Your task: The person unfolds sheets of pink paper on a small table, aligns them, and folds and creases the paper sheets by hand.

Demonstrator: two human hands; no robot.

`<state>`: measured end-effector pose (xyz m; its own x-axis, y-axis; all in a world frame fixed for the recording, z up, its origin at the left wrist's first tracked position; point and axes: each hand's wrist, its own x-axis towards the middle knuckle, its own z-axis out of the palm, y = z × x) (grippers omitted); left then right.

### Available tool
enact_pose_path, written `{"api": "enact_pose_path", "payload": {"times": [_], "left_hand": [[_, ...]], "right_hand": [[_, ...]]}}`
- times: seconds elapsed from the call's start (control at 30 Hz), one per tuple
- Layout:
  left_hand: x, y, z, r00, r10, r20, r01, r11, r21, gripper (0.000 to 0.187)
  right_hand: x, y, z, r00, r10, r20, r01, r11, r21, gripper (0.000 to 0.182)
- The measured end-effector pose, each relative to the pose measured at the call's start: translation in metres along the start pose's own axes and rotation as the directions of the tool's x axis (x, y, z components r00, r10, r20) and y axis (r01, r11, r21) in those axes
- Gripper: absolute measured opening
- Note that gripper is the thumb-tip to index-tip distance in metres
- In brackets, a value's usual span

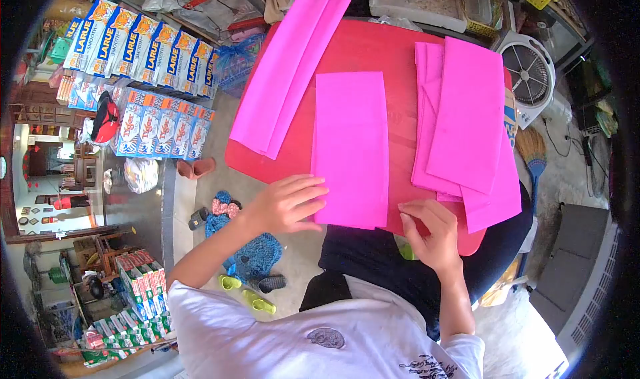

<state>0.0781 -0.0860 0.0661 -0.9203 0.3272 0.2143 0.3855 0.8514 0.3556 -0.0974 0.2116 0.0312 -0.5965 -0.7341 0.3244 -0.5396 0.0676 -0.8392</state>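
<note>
Left hand (293,202): fingers loosely spread, tips at the left edge of the middle pink sheet (351,149), thumb by its lower left corner; can't tell if it pinches. Right hand (430,232): half curled, thumb and fingers parted, nothing seen in it, just off the sheet's lower right corner; palm side partly out of sight. Green bit (407,251) beside that hand, mostly covered, can't make out.

Middle sheet lies flat, centre of frame, on the red table (401,119). Paper or cloth, unclear. Long folded pink piece (293,72) upper left of it, sticking past the table edge. Pink pile (467,112) to the right, layers overlapping, count not clear; something with blue lettering pokes out behind it, mostly hidden.

White shirt (280,346) cut off at bottom, print too small to read. Blue mat (253,256) and lime slippers (257,302) lower left of centre, mat partly behind the forearm. Drink boxes (143,46) upper left. Fan (530,72) and broom (531,149) upper right. Frame corners black.
</note>
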Motion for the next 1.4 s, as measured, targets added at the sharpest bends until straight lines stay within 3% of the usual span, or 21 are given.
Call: {"api": "enact_pose_path", "payload": {"times": [0.13, 0.23, 0.33, 0.43, 0.6, 0.67, 0.73, 0.83, 0.9, 0.93, 1.0, 1.03, 1.1, 1.13, 1.17, 1.2, 1.23, 1.3, 1.37, 1.4], "left_hand": [[-0.01, -0.005, 0.011, 0.998, 0.013, -0.058, -0.01, 0.998, 0.061, 0.039], [-0.011, -0.007, 0.017, 0.988, 0.117, -0.103, -0.095, 0.976, 0.193, 0.035], [0.0, -0.007, 0.015, 0.962, 0.124, -0.242, -0.099, 0.989, 0.112, 0.021], [0.025, -0.002, -0.003, 0.896, -0.032, -0.444, 0.0, 0.997, -0.071, 0.015], [0.095, -0.006, -0.074, 0.661, -0.219, -0.718, 0.203, 0.973, -0.11, 0.014], [0.137, -0.021, -0.097, 0.557, -0.345, -0.756, 0.269, 0.936, -0.228, 0.024], [0.179, -0.04, -0.117, 0.559, -0.373, -0.741, 0.174, 0.926, -0.335, 0.036], [0.226, -0.072, -0.138, 0.572, -0.48, -0.665, 0.289, 0.877, -0.384, 0.043], [0.259, -0.107, -0.154, 0.51, -0.456, -0.729, 0.32, 0.888, -0.331, 0.054], [0.274, -0.142, -0.156, 0.445, -0.367, -0.817, 0.309, 0.919, -0.245, 0.058], [0.294, -0.235, -0.149, 0.166, -0.25, -0.954, 0.301, 0.934, -0.192, 0.059], [0.284, -0.241, -0.148, 0.161, -0.456, -0.876, 0.391, 0.844, -0.367, 0.056], [0.259, -0.248, -0.144, 0.09, -0.797, -0.598, 0.551, 0.54, -0.637, 0.048], [0.249, -0.248, -0.122, 0.09, -0.546, -0.833, 0.561, 0.719, -0.41, 0.04], [0.238, -0.242, -0.096, 0.101, -0.231, -0.968, 0.569, 0.811, -0.134, 0.037], [0.216, -0.225, -0.081, 0.276, -0.35, -0.895, 0.436, 0.876, -0.208, 0.043], [0.197, -0.194, -0.068, 0.408, -0.301, -0.862, 0.434, 0.895, -0.107, 0.043], [0.159, -0.167, -0.032, 0.514, -0.337, -0.789, 0.548, 0.836, -0.001, 0.043], [0.134, -0.139, -0.01, 0.502, -0.531, -0.683, 0.623, 0.769, -0.14, 0.037], [0.125, -0.143, -0.003, 0.543, -0.565, -0.621, 0.629, 0.764, -0.145, 0.037]], "right_hand": [[0.001, 0.001, 0.0, 1.0, 0.02, -0.006, -0.02, 1.0, 0.021, 0.012], [0.0, 0.002, 0.0, 0.999, 0.041, -0.016, -0.041, 0.999, 0.022, 0.012], [-0.002, 0.005, 0.0, 0.999, 0.032, -0.036, -0.031, 0.999, 0.029, 0.012], [-0.002, 0.005, 0.0, 0.997, 0.045, -0.068, -0.043, 0.999, 0.031, 0.012], [0.001, -0.002, 0.001, 0.988, 0.069, -0.139, -0.063, 0.997, 0.045, 0.015], [0.008, -0.011, 0.004, 0.982, 0.157, -0.108, -0.137, 0.976, 0.171, 0.026], [0.023, -0.031, 0.01, 0.952, 0.306, -0.002, -0.283, 0.879, 0.383, 0.042], [0.055, -0.051, 0.017, 0.983, 0.181, -0.039, -0.169, 0.964, 0.206, 0.064], [0.074, -0.048, 0.019, 0.989, 0.127, -0.078, -0.117, 0.985, 0.125, 0.067], [0.081, -0.046, 0.02, 0.99, 0.106, -0.094, -0.098, 0.991, 0.086, 0.068], [0.094, -0.044, 0.021, 0.989, 0.118, -0.085, -0.11, 0.989, 0.1, 0.065], [0.099, -0.043, 0.02, 0.99, 0.12, -0.079, -0.112, 0.988, 0.107, 0.063], [0.092, -0.043, 0.017, 0.998, 0.05, -0.035, -0.05, 0.999, 0.011, 0.059], [0.086, -0.042, 0.017, 1.0, 0.016, -0.012, -0.016, 0.999, -0.032, 0.057], [0.079, -0.04, 0.021, 1.0, 0.002, 0.03, -0.001, 0.999, -0.043, 0.055], [0.068, -0.035, 0.031, 0.998, -0.006, 0.067, 0.01, 0.999, -0.054, 0.054], [0.06, -0.03, 0.04, 0.996, -0.012, 0.094, 0.018, 0.998, -0.065, 0.052], [0.048, -0.022, 0.054, 0.993, -0.014, 0.117, 0.03, 0.991, -0.132, 0.051], [0.041, -0.015, 0.064, 0.987, 0.013, 0.158, 0.013, 0.987, -0.163, 0.051], [0.039, -0.012, 0.067, 0.989, -0.01, 0.146, 0.037, 0.982, -0.185, 0.051]]}}
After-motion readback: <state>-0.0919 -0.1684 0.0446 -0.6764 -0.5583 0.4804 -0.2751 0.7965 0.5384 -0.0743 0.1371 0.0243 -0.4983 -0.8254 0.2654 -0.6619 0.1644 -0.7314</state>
